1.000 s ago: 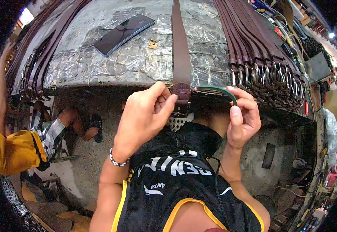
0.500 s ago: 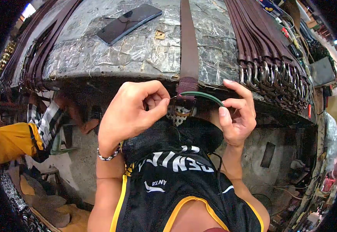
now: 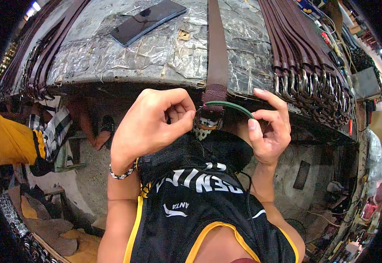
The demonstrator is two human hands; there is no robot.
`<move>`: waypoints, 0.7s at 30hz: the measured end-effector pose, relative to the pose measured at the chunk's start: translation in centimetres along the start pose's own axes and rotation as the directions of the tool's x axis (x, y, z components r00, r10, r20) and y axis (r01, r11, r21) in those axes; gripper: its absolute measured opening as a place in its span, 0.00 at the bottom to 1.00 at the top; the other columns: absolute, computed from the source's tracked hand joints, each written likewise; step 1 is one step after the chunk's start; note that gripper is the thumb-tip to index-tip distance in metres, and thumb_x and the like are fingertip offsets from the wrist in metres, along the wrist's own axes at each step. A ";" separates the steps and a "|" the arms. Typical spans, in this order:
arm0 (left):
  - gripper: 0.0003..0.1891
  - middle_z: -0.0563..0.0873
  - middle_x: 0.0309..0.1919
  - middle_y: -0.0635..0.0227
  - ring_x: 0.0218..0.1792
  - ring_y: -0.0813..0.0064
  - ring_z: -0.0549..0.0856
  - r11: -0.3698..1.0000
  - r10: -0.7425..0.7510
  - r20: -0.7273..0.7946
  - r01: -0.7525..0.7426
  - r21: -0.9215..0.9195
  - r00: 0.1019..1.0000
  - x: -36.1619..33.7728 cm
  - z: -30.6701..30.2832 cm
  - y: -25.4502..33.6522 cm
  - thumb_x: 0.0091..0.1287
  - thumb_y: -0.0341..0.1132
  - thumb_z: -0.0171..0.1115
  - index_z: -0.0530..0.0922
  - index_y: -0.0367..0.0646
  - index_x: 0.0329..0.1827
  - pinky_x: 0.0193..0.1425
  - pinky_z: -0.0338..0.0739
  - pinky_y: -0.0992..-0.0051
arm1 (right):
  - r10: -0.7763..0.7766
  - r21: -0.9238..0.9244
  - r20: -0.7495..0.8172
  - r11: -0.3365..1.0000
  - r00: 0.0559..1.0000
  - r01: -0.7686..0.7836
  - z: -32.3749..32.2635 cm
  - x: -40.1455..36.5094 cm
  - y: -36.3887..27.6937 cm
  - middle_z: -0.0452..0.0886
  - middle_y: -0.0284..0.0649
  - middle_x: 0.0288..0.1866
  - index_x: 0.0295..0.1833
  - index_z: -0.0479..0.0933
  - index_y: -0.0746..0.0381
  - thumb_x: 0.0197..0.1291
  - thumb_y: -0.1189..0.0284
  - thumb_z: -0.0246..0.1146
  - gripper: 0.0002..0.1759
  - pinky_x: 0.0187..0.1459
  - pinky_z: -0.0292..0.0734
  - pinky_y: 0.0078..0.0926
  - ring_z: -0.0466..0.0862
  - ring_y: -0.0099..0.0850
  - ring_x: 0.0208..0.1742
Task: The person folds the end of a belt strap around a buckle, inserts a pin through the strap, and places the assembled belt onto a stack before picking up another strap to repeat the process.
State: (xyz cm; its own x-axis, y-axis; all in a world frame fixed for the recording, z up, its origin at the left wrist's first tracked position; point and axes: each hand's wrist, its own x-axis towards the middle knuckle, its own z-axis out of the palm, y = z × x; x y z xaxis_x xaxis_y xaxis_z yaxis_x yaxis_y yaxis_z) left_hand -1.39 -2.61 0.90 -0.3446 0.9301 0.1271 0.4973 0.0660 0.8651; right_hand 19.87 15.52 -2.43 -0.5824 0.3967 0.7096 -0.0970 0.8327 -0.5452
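Note:
A brown leather belt (image 3: pixel 217 48) hangs over the bench edge, its metal buckle (image 3: pixel 209 121) at the lower end between my hands. My left hand (image 3: pixel 153 127) is closed in a pinch left of the buckle end. A thin, needle-like piece barely shows at its fingertips, close to the belt. With thumb and index finger, my right hand (image 3: pixel 270 127) grips one end of a curved green strip (image 3: pixel 230 104). The strip's other end reaches the belt just above the buckle, where a small pink spot shows. Whether it passes through the leather cannot be seen.
Several buckled belts (image 3: pixel 307 83) hang at the bench's right, and more belts (image 3: pixel 46 70) at its left. A dark phone (image 3: pixel 149 22) lies on the tape-covered bench top (image 3: pixel 164 57). At left, a person in yellow clothing (image 3: pixel 15 136) is close by.
My left hand has shifted slightly right, nearer the belt. The green strip and my right hand stay nearly in place. The view has tilted a little, and the person at left has shifted.

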 end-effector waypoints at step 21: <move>0.13 0.83 0.23 0.80 0.23 0.92 0.75 0.984 -0.161 -0.316 0.128 -0.123 0.935 1.5 4.8 0.6 0.69 0.34 0.79 0.83 0.35 0.34 0.27 0.67 0.85 | 0.200 0.597 -0.061 0.792 0.978 -0.125 2.4 4.0 -1.0 0.78 0.63 0.70 0.55 0.72 0.70 0.78 0.77 0.55 0.07 0.67 0.83 0.43 0.86 0.49 0.67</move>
State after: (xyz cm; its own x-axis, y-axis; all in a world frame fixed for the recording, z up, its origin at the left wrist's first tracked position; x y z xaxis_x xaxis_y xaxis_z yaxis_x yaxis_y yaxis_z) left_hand 2.18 0.52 -0.71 -0.6537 0.7451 0.1325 0.3469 0.1395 0.9275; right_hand 15.74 15.39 -0.12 -0.5400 0.5778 0.6120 -0.4860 0.3797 -0.7872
